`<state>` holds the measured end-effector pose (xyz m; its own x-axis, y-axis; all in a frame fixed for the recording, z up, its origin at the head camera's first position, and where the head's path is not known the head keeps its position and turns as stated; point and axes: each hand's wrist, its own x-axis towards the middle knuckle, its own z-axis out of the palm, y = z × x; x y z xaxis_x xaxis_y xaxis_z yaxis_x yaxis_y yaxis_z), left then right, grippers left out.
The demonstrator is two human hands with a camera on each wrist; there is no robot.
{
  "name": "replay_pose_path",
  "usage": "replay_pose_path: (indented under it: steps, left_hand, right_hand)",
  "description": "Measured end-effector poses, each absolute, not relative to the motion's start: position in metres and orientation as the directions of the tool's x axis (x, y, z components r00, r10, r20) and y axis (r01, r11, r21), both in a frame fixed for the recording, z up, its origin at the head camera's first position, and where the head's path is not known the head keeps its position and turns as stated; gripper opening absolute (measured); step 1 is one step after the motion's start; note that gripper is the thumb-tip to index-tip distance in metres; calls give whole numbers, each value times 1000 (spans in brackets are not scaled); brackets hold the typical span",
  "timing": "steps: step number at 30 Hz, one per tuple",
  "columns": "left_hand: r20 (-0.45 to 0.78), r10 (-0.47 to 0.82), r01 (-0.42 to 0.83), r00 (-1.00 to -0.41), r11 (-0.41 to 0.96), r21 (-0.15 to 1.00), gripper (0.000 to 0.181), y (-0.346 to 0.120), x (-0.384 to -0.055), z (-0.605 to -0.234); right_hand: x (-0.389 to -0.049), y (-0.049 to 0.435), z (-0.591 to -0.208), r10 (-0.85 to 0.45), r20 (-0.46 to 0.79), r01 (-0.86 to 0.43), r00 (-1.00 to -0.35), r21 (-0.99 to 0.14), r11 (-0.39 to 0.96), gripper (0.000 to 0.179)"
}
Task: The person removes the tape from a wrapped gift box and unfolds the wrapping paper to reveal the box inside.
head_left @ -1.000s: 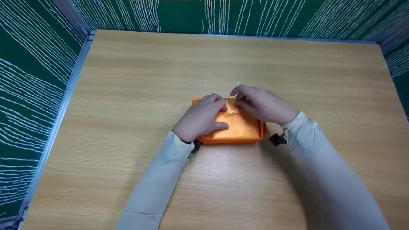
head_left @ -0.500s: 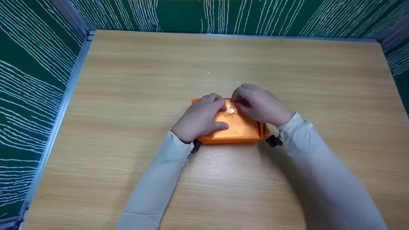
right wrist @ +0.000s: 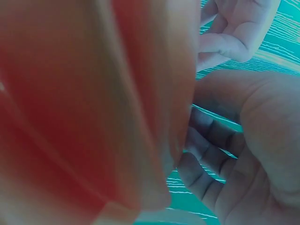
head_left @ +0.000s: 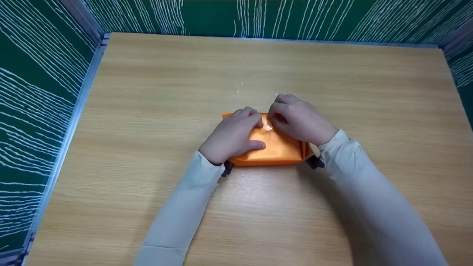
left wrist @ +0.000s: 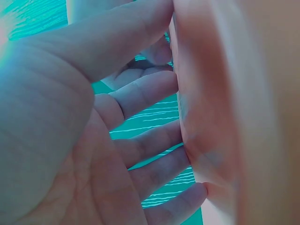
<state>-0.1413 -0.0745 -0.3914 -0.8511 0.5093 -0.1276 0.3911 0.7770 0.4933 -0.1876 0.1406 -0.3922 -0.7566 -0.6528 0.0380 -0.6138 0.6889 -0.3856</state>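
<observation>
An orange, glossy package lies flat near the middle of the table, its right end folded. My left hand rests over its left half, with spread fingertips touching the top; the left wrist view shows these fingers fairly straight against the wrapping. At the far edge, my right hand has its thumb and forefinger brought together, pinching at a shiny clear piece of tape on the package. Its fingertips partly hide the tape. In the right wrist view, the other fingers curl beside the blurred wrapping.
The wooden table has a few tiny white specks beyond the package. Green panels with white streaks stand along the back and sides, above a blue-grey frame edge.
My right forefinger, raised a second ago, has come down to the thumb, and the right hand has shifted slightly left. The left hand and the package have stayed in place.
</observation>
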Motion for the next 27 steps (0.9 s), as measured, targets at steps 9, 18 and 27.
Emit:
replay_pose_path:
  steps: [9,18,27]
  left_hand:
    - [-153,489,364,-859,792,489,60,-74,-142,-391]
    - [-134,492,374,-860,788,489,55,-76,-142,-394]
    - [-158,485,356,-860,793,494,58,-75,-143,-393]
  right_hand:
    - [-184,141,-389,-642,35,-606,-766,-372,703,13]
    - [-174,145,-389,-643,87,-617,-761,-404,675,12]
    - [-163,149,-386,-579,106,-522,-808,-586,620,6]
